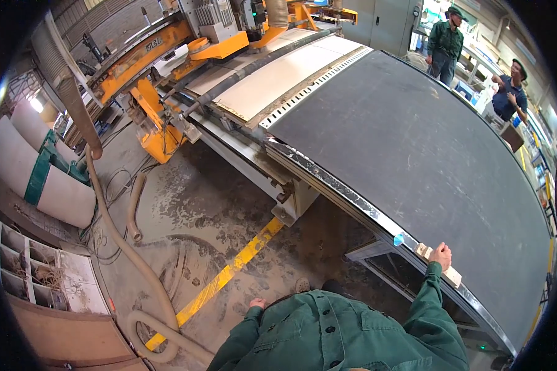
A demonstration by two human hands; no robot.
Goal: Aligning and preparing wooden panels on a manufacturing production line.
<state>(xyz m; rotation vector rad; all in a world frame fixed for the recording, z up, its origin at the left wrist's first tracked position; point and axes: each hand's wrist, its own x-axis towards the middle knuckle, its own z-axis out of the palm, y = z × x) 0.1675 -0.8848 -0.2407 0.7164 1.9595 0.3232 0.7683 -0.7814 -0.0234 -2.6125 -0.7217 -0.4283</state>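
Note:
My right hand is closed over the middle of a pale wooden block at the near edge of a large dark-topped table. Both ends of the block stick out past my fingers. A small blue piece sits on the table's metal rim, a little left of the block. Down by my left side hangs my left hand, away from the table and above the floor. It is small and seen from above, so how its fingers lie is unclear.
An orange cutting machine stands over pale panels beyond the table. Hoses and cables trail over the dusty floor at left, by a yellow line. White dust bags stand far left. Two people are at the far right.

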